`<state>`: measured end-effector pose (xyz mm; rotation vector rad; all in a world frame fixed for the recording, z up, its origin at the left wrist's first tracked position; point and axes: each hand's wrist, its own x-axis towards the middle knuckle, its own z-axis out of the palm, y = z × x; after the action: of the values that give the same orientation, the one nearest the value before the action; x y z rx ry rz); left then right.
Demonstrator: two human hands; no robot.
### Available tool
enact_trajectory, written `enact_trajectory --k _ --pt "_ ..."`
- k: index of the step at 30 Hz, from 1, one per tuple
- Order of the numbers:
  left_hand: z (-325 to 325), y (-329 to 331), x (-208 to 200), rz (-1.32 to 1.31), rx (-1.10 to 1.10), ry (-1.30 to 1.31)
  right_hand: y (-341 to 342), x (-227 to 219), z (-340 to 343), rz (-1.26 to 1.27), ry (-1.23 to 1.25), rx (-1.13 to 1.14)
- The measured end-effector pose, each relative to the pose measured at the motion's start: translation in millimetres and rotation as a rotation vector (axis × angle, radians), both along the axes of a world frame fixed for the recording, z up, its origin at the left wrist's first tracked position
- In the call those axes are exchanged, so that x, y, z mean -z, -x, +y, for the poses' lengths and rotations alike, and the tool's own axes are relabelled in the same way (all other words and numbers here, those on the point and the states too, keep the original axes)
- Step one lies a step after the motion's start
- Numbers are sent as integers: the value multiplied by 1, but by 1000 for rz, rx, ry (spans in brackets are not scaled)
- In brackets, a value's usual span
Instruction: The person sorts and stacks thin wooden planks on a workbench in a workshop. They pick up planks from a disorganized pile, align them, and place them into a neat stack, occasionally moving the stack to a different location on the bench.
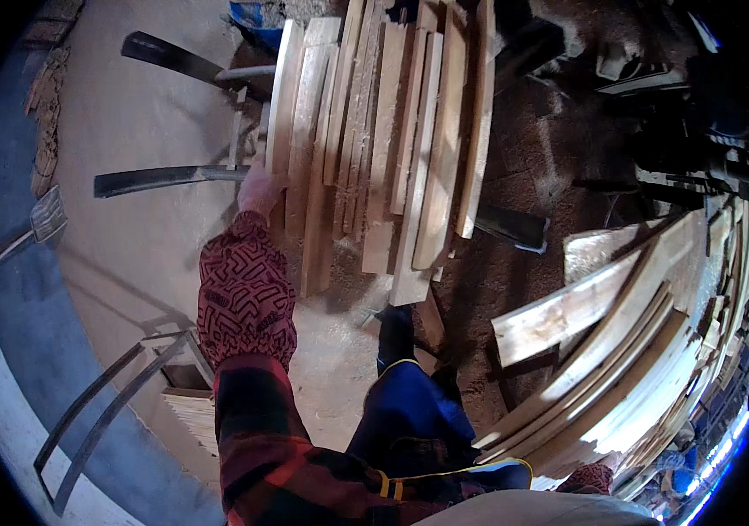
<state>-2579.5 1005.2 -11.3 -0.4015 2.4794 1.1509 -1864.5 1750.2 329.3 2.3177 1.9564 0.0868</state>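
Observation:
A loose pile of long, pale wooden boards (pixel 383 131) lies across a low cart at the upper middle, their near ends uneven. My left hand (pixel 260 190) reaches to the left side of this pile. Its fingers close round the near end of the outermost board (pixel 281 105), next to a metal bar, and are partly hidden. At the lower right, only the patterned cuff of my right sleeve (pixel 587 479) shows clearly, beside a big stack of boards (pixel 629 412). What that hand's fingers do is hidden.
Dark cart handles (pixel 168 181) stick out left of the pile. A metal frame handle (pixel 107 412) stands at the lower left, with thin wood pieces (pixel 192 416) beside it. A shovel-like tool (pixel 46 216) lies near the wall. Sawdust and scraps cover the floor under my boots (pixel 395 333).

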Motion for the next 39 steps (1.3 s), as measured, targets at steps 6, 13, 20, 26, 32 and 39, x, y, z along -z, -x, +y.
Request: enact_trajectory --k 6,13,20,26,32,39 --pt "-19 54 16 -111 844 465 10 10 -9 -18 -5 19" --pt "-43 26 -5 39 967 415 -1 17 -9 14 8 34" --pt "8 37 -61 11 1071 494 -3 12 -9 43 9 38" --pt "30 39 2 189 1119 616 0 6 9 80 15 10" --pt "61 17 -10 112 598 399 -11 -2 12 132 5 4" --pt "84 -1 -85 -16 708 678 -31 -4 -5 177 -2 52"
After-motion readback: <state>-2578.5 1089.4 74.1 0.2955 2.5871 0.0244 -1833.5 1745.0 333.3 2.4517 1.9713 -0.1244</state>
